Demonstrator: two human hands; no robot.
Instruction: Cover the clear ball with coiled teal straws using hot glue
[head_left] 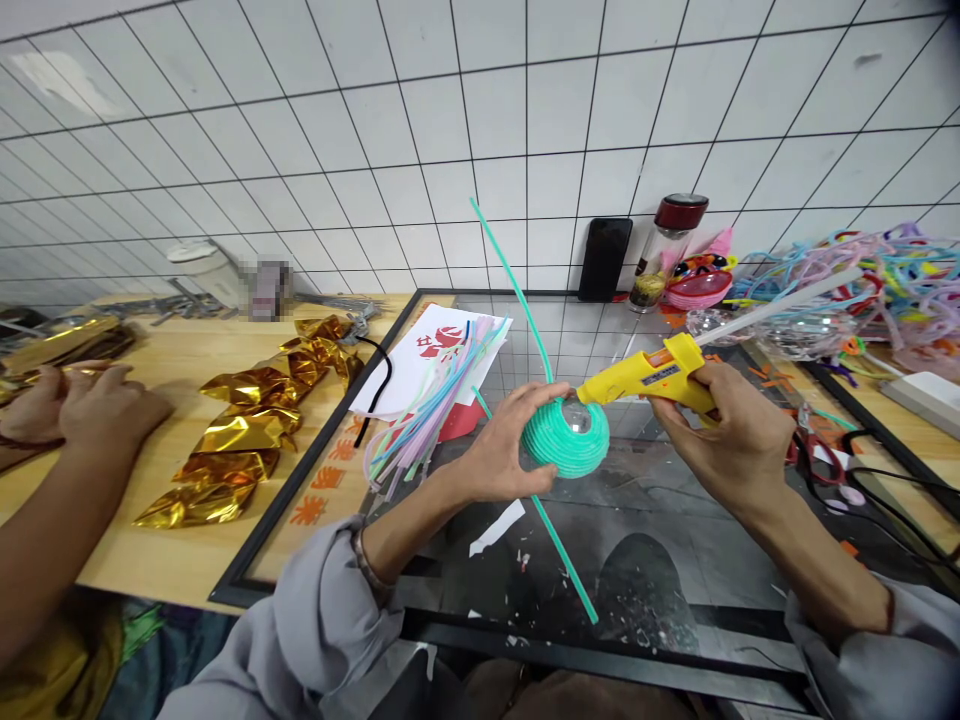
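Observation:
My left hand [501,447] is closed around a clear ball wrapped in a coil of teal pipe cleaner [568,443], held above the dark glass work surface [675,520]. Loose teal ends stick out from the ball, one up toward the wall and one [564,553] down toward me. My right hand [724,428] grips a yellow hot glue gun [651,375] with a white glue stick in its back. Its nozzle touches the top of the coil.
A bundle of pastel pipe cleaners [431,410] lies left of the ball on white paper. Gold foil pieces [247,430] lie on the wooden table, where another person's hands [82,405] rest. A phone [604,258], jar [667,250] and a colourful pipe cleaner pile [870,275] stand by the wall.

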